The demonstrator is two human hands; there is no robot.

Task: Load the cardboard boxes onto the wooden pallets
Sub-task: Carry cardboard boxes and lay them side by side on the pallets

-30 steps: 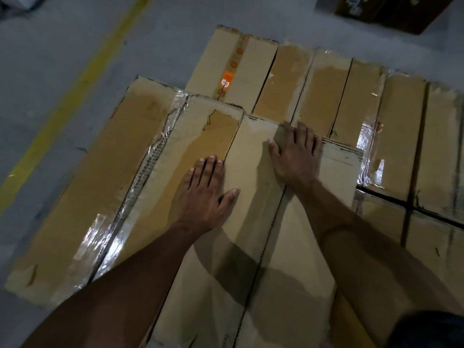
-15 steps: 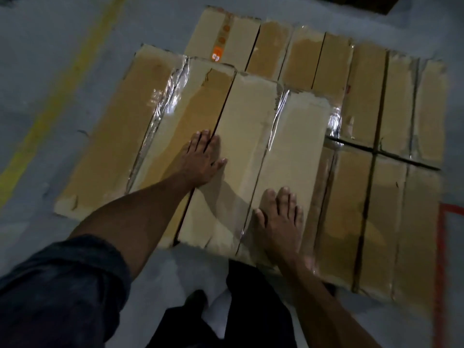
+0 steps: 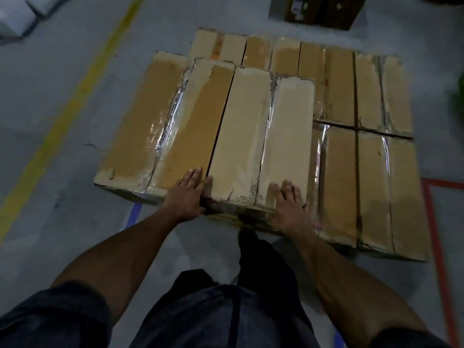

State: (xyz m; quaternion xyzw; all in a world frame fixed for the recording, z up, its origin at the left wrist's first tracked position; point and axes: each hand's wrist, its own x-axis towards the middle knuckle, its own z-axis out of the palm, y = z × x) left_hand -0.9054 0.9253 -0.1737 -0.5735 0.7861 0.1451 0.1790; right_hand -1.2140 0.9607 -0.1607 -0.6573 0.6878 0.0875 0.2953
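Both hands have drawn back from the middle of the box tops to the near edge, the left hand travelling farthest, and the person now stands more upright. The left hand (image 3: 188, 191) lies flat with straight fingers on the near end of the top layer of long cardboard boxes (image 3: 241, 131), its thumb hidden over the edge. The right hand (image 3: 288, 202) lies flat on the near right corner of the same layer, fingers spread. Neither hand grips anything; both simply press. The upper boxes sit on the left part of a lower layer of boxes (image 3: 371, 182), which hides any pallet beneath. The step looks like squaring the newly placed boxes against their neighbours. Next likely comes a push to bring the near edge flush, then lifting the hands away to fetch another box, perhaps the dark carton (image 3: 324, 8) on the far floor.
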